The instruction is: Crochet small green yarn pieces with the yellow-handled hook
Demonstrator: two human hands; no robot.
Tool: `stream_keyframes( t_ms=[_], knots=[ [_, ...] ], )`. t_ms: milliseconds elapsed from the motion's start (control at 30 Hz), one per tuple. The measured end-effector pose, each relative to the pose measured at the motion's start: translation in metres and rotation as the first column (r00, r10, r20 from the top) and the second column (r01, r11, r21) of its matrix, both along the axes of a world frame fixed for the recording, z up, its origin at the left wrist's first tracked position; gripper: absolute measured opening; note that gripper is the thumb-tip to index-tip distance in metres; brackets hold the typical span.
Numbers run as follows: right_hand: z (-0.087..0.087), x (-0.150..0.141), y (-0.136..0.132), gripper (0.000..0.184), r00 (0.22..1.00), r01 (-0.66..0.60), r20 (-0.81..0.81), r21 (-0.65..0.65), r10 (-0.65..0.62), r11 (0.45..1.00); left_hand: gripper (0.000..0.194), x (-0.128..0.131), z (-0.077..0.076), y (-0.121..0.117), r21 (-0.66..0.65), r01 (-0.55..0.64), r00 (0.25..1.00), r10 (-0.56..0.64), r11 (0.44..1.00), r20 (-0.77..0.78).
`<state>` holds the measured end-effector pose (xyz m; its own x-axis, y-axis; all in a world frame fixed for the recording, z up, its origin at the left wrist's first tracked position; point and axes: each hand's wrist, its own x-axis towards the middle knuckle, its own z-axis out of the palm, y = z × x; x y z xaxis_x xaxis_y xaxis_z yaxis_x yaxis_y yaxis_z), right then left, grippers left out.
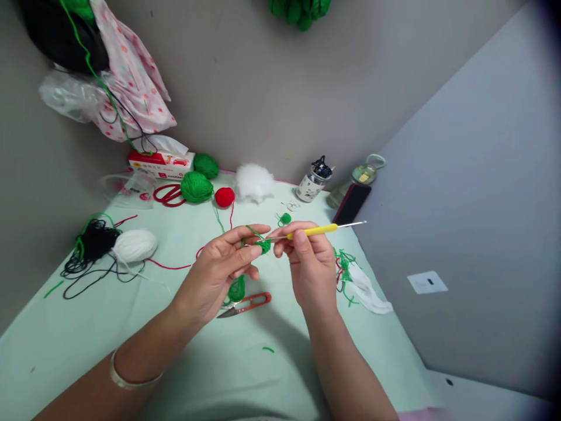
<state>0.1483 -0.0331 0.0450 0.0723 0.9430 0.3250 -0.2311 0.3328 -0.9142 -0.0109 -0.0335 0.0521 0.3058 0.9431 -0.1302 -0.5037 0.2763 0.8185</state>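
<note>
My left hand (223, 263) pinches a small green crochet piece (265, 246) between thumb and fingers, and green yarn runs up over its forefinger. In my right hand (313, 263) is a yellow-handled crochet hook (316, 230), gripped by thumb and fingers. One metal end of the hook meets the green piece; the other points right into the air. Below my left hand lies a small bundle of green yarn (237, 289), partly hidden by the fingers. Orange thread snips (252, 302) rest on the cloth just under it. Behind my hands sits a tiny green ball (285, 218).
Green yarn balls (197, 187), a red ball (225, 197), white stuffing (254, 182), red scissors (169, 195) and a tissue box (162, 164) line the back. White yarn (135, 245) and black yarn (99, 240) lie left. A pen cup (310, 186), phone (352, 203) and yarn scraps (346, 266) stand or lie right.
</note>
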Motion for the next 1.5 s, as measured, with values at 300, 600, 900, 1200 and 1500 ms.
stream_keyframes(
  t_ms=[300, 600, 900, 1200, 1500],
  knots=[
    [0.006, 0.001, -0.009, 0.018, 0.968, 0.084, 0.226, 0.133, -0.113, 0.987, 0.024, -0.001, 0.003, -0.002, 0.052, -0.089, 0.990, 0.094, 0.995, -0.109],
    [-0.011, -0.001, -0.019, 0.038, 0.646, -0.006, 0.579, 0.655, -0.497, 0.756, 0.040, 0.005, -0.003, -0.011, 0.154, -0.237, 0.956, 0.259, 0.959, -0.137],
    [0.000, -0.003, -0.014, 0.024, 0.899, 0.176, 0.304, 0.409, -0.316, 0.895, 0.032, -0.004, 0.003, 0.002, -0.153, 0.038, 0.982, -0.009, 0.987, 0.188],
    [0.000, -0.006, -0.010, 0.018, 0.949, 0.099, 0.270, 0.243, -0.165, 0.965, 0.036, 0.003, 0.000, -0.004, -0.003, -0.049, 0.999, 0.049, 0.999, 0.010],
    [-0.014, -0.005, -0.013, 0.037, 0.655, 0.053, 0.522, 0.689, -0.546, 0.723, 0.033, 0.006, -0.004, -0.001, -0.134, 0.066, 0.979, -0.038, 0.989, 0.198]
  ],
)
